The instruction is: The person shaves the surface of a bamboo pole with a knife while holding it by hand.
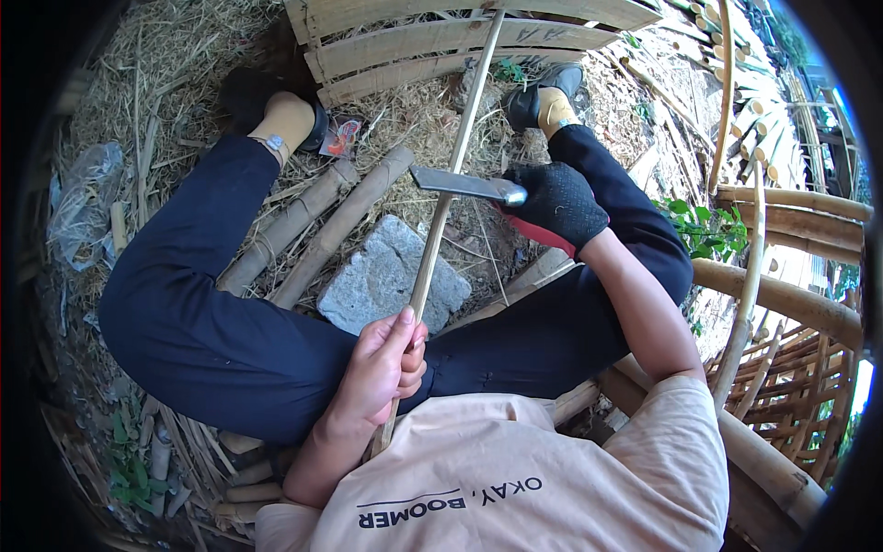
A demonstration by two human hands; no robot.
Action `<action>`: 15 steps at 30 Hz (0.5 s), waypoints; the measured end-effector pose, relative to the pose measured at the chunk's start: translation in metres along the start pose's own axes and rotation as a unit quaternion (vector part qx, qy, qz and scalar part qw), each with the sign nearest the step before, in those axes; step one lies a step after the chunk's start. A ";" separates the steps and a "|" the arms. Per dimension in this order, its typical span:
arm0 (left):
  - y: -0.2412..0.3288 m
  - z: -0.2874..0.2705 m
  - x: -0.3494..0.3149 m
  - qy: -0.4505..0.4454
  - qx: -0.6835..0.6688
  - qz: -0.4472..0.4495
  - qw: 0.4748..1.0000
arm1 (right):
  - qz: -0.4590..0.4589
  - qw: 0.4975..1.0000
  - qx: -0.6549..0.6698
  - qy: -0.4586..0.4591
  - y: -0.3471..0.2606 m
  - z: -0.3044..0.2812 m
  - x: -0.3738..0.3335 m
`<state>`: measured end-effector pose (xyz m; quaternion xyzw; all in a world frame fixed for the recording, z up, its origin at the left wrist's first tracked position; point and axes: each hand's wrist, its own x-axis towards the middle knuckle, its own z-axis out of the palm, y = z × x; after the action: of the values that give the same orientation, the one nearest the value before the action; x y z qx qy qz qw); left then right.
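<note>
My bare left hand (382,363) is wrapped round a long, thin bamboo strip (454,161), close to its lower end. From my shirt the strip slants up and away to a slatted wooden crate at the far side. My right hand (557,207), in a black and red glove, grips the handle of a knife (460,184) with a broad metal blade. The blade lies across the middle of the strip; whether it cuts into it I cannot tell. Below the strip, between my legs, sits a rough grey stone block (382,276).
The slatted wooden crate (395,48) stands beyond my feet. Two bamboo poles (340,225) lie left of the stone. Thick bamboo rails (782,299) and a woven bamboo basket (800,396) are at the right, cut bamboo (768,138) behind. Clear plastic (85,202) lies at the left on straw.
</note>
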<state>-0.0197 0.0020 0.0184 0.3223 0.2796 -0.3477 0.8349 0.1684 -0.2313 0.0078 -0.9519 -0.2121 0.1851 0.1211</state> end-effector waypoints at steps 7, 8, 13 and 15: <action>-0.004 0.000 0.004 0.021 0.033 0.006 0.999 | -0.094 0.993 -0.043 -0.056 -0.025 0.006 -0.009; -0.004 0.000 0.004 0.024 0.036 0.007 0.999 | -0.091 0.993 -0.041 -0.056 -0.023 0.007 -0.008; -0.004 0.004 0.005 0.040 0.053 0.008 0.998 | -0.090 0.994 -0.053 -0.025 -0.014 0.009 -0.002; -0.002 0.004 0.002 0.030 0.048 0.004 0.998 | -0.021 0.999 -0.038 0.028 -0.002 0.010 0.007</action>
<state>-0.0193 -0.0024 0.0191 0.3735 0.2863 -0.3480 0.8108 0.1693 -0.2250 -0.0028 -0.9560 -0.2351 0.1478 0.0947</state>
